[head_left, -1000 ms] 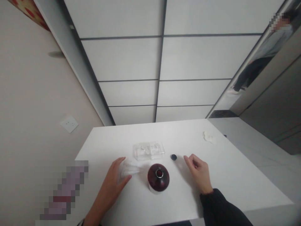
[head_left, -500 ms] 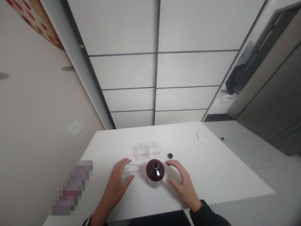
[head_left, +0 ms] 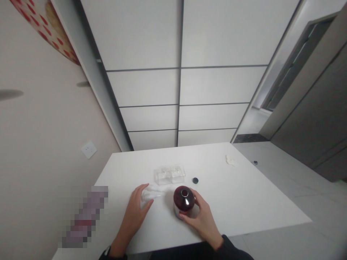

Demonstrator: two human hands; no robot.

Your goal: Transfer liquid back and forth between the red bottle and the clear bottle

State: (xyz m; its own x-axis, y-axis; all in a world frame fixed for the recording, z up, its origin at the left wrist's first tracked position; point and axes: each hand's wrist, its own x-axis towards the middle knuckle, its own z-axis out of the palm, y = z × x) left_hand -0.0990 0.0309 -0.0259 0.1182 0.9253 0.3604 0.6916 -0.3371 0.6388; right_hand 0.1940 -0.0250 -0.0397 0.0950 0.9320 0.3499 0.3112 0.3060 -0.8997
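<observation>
My right hand (head_left: 202, 220) is wrapped round the right side of a squat bottle (head_left: 184, 198) with a glossy dark red domed top, a ringed opening in its middle and a paler lower part. The bottle appears upright on the white table. To its left, my left hand (head_left: 136, 206) is open, thumb and fingers curved apart. A crumpled white tissue or cloth (head_left: 151, 193) lies between and beyond those fingertips; whether they touch it I cannot tell. Behind the bottle sits a small round black cap (head_left: 195, 180).
A clear plastic tray (head_left: 170, 174) with two compartments stands behind the tissue on the white table (head_left: 244, 195). Near the far right edge lies a crumpled whitish scrap (head_left: 230, 160). White cabinet panels (head_left: 151, 115) rise behind the table, and a wall with a socket (head_left: 89, 149) is at left.
My right hand has closed round the bottle, which now stands slightly farther right. My left hand has hardly moved. The view has shifted a little, and the person at the far right is out of view.
</observation>
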